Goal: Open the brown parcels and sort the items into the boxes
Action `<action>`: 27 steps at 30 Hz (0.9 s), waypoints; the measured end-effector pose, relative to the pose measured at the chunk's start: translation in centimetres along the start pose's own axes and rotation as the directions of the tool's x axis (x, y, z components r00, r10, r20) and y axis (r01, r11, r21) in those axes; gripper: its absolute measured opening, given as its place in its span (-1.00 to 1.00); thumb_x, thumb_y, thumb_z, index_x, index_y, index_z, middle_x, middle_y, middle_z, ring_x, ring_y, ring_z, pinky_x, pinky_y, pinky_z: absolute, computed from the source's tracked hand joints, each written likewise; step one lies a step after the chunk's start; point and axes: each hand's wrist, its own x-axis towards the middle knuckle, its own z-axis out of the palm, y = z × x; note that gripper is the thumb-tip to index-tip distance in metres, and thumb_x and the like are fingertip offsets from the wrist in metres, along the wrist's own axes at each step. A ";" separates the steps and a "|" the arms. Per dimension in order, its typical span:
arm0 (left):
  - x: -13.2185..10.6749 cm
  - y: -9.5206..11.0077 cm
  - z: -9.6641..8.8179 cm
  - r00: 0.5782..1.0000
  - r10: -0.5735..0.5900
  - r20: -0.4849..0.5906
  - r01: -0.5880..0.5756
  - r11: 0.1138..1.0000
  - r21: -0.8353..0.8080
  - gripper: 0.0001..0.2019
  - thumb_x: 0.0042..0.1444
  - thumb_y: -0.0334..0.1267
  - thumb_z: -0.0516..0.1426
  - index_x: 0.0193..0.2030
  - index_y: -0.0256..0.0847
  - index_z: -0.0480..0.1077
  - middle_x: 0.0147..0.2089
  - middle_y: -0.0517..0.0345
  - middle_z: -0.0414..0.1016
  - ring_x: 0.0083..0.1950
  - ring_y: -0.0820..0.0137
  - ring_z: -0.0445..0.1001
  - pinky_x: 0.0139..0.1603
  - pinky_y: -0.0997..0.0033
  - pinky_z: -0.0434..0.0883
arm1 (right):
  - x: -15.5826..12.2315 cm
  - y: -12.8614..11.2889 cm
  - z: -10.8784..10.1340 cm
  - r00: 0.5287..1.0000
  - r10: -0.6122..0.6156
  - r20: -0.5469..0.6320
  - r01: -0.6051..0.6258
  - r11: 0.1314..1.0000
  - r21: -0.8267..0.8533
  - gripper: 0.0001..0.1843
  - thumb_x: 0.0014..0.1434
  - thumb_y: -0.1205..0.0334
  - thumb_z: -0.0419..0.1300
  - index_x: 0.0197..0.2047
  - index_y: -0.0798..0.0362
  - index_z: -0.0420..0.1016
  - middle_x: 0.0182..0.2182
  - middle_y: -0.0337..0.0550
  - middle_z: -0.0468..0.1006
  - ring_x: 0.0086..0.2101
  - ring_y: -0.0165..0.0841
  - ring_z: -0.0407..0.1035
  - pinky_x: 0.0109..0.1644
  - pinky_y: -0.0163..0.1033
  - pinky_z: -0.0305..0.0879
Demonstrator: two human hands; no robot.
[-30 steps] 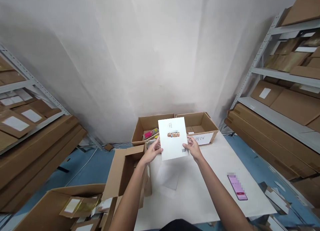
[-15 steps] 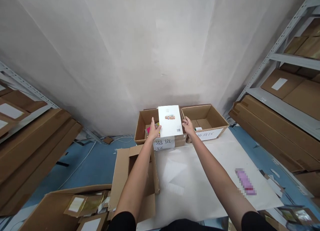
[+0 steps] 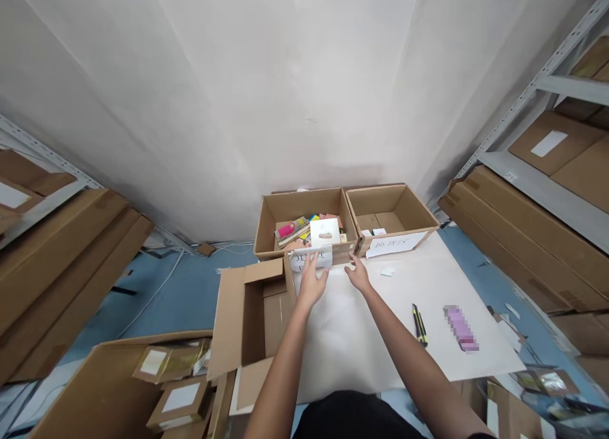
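A white book [image 3: 324,231] with a small picture on its cover lies among several mixed items in the left cardboard box [image 3: 304,198]. My left hand [image 3: 312,281] is over the table in front of that box, fingers spread, by its handwritten white label [image 3: 323,257]. Near the box's front right corner, my right hand [image 3: 358,275] is empty with its fingers apart. The right cardboard box [image 3: 409,217], also labelled, holds a few small white things. On the table [image 3: 342,356] an open carton [image 3: 257,312] stands left of my left arm.
A yellow and black utility knife [image 3: 419,325] and a blurred-out purple object [image 3: 460,328] lie on the table's right side. At lower left, a large carton [image 3: 104,388] holds several taped parcels. Shelves with boxes [image 3: 547,147] flank both sides, and a wall rises behind.
The white book has left my hands and now lies inside the left box. Both hands have drawn back toward me. The utility knife, hidden behind my right arm before, now shows.
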 end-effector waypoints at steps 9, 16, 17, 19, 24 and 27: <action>-12.6 -14.2 8.1 0.756 -0.602 0.255 0.555 0.797 0.239 -0.18 0.05 -0.05 0.31 0.46 -0.13 0.23 0.63 -0.21 -0.08 0.62 -0.08 -0.11 0.55 -0.06 -0.03 | -8.6 10.4 2.1 0.908 0.206 0.365 -0.089 0.946 -0.311 -0.29 0.12 0.33 0.22 0.36 -0.07 0.44 0.40 -0.06 0.33 0.42 -0.06 0.09 0.50 0.10 -0.01; -16.7 -19.5 9.2 0.611 -0.742 0.274 0.526 0.640 0.560 -0.10 -0.02 -0.19 0.29 0.50 -0.19 0.16 0.66 -0.17 -0.40 0.62 -0.23 -0.50 0.50 -0.27 0.03 | -14.0 15.1 3.3 0.721 0.400 0.567 0.075 0.768 -0.636 -0.21 0.17 0.40 0.17 0.47 -0.07 0.30 0.58 -0.11 -0.21 0.52 0.07 -0.43 0.49 0.22 -0.11; -16.9 -19.4 9.6 0.615 -0.734 0.288 0.512 0.649 0.563 -0.08 -0.02 -0.24 0.27 0.52 -0.26 0.11 0.66 -0.20 -0.38 0.63 -0.20 -0.49 0.52 -0.25 0.03 | -14.6 15.3 3.1 0.710 0.397 0.582 0.112 0.752 -0.650 -0.21 0.19 0.41 0.14 0.49 -0.04 0.27 0.58 -0.12 -0.22 0.52 0.04 -0.42 0.50 0.22 -0.14; -17.3 -18.7 10.8 0.630 -0.712 0.311 0.497 0.677 0.543 -0.08 0.00 -0.32 0.22 0.54 -0.36 0.05 0.65 -0.25 -0.28 0.64 -0.11 -0.40 0.56 -0.16 -0.01 | -15.6 15.2 2.6 0.701 0.387 0.599 0.088 0.787 -0.611 -0.23 0.20 0.41 0.10 0.48 0.06 0.27 0.56 -0.04 -0.11 0.52 -0.01 -0.35 0.51 0.18 -0.15; -18.3 -14.8 14.4 0.730 -0.596 0.334 0.442 0.785 0.434 -0.22 0.18 -0.35 0.03 0.57 -0.30 0.01 0.64 -0.04 -0.09 0.64 0.31 -0.15 0.63 0.21 -0.13 | -16.2 14.0 0.1 0.777 0.317 0.544 -0.158 0.935 -0.319 -0.39 0.27 0.15 0.11 0.35 0.08 0.46 0.36 0.05 0.40 0.43 -0.11 0.11 0.49 0.03 0.02; -19.9 -11.6 15.9 0.840 -0.421 0.342 0.402 0.907 0.127 -0.30 0.25 -0.25 0.02 0.55 -0.26 0.10 0.62 0.02 -0.01 0.63 0.29 -0.07 0.61 0.13 -0.04 | -16.4 12.5 -1.8 0.841 0.229 0.489 -0.278 0.960 0.029 -0.45 0.29 -0.09 0.09 0.13 0.07 0.63 0.08 0.02 0.65 0.18 -0.09 0.43 0.30 0.00 0.29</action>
